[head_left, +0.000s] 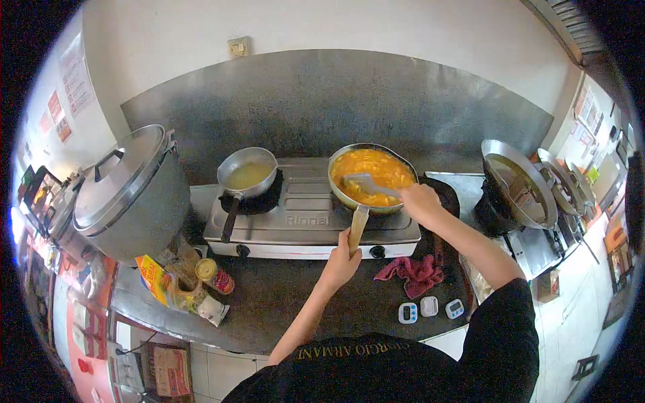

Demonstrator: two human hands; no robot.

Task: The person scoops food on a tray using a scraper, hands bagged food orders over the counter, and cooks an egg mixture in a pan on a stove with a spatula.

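Note:
My left hand (342,266) is wrapped round the light handle (359,225) of a frying pan (330,176) on the right burner of the stove. Orange, chunky food in sauce (373,164) fills the pan. In my right hand (423,203) is a grey spatula (366,181), its blade lying in the food near the pan's left side. A small saucepan (272,176) holding yellowish liquid sits on the left burner, its dark handle pointing toward me; neither hand touches it.
The Rinnai stove (306,232) stands against a metal backsplash (322,101). A large lidded pot (144,208) is at left, with packets and a can (213,274) before it. A crumpled red cloth (411,274) and small timers (408,312) lie front right. A wok (517,181) stands at right.

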